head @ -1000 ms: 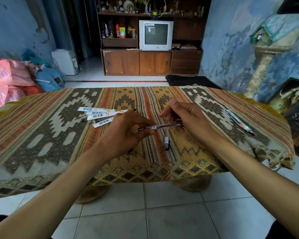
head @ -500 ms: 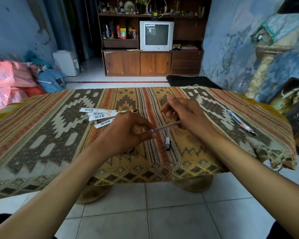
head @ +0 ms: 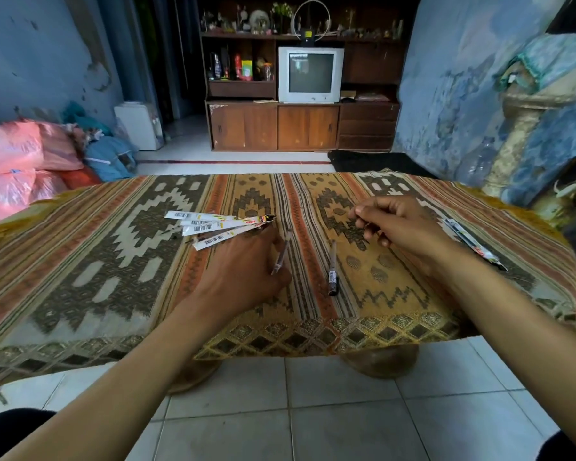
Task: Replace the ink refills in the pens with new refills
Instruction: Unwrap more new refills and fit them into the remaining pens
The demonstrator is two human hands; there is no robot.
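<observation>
1. Four flat white refill packets with barcodes point(head: 213, 226) lie fanned on the striped woven tablecloth point(head: 80, 271), touching the fingertips of the left hand point(head: 243, 274).
2. That left hand rests palm-down on the cloth, its fingers loosely curled over a thin clear tube point(head: 281, 256), seemingly a bare refill; whether it is pinched or merely lying under the thumb I cannot tell.
3. Just right of it, a slim dark-tipped pen piece with a printed label point(head: 332, 271) lies free on the cloth, untouched.
4. Further right, the right hand point(head: 396, 224) hovers half-closed; whether its fingers hold anything is hidden.
5. One packaged pen in a clear wrapper point(head: 473, 242) lies near the table's right edge.
6. Judgement: a pen lies in pieces, mid-swap; next comes unwrapping a fresh refill.
</observation>
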